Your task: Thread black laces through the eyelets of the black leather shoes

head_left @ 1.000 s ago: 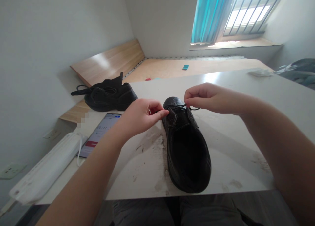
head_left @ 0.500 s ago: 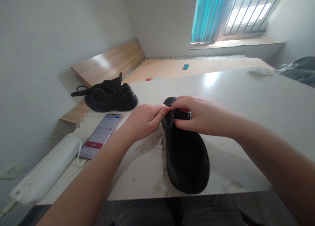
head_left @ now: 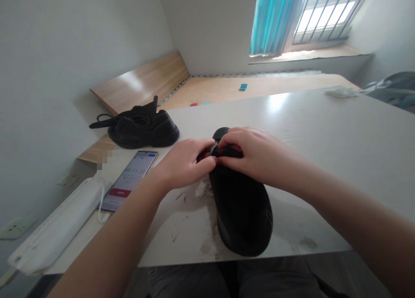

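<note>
A black shoe (head_left: 243,216) stands on the white table in front of me, its heel opening towards me and its toe pointing away. From the left, my left hand (head_left: 188,161) pinches the edge of the shoe's upper near the tongue. My right hand (head_left: 256,149) comes in from the other side, thumb and fingers closed on the opposite edge of the upper. The fingertips of both hands nearly meet over the instep, where a greyish strip shows between them. My fingers cover most of the lacing area. A second black shoe (head_left: 142,127) with loose laces sits farther off to the left.
Left of my left arm lies a phone (head_left: 131,181) showing a timer, with a white cable and a long white power strip (head_left: 61,229) nearby. Brown dirt marks the white table (head_left: 311,194) beside the shoe. A small clear packet (head_left: 342,91) rests at the far right.
My left hand's thumb and fingers have spread around the left edge of the upper, and that edge is pulled up and outward. My right hand has shifted slightly left, still gripping.
</note>
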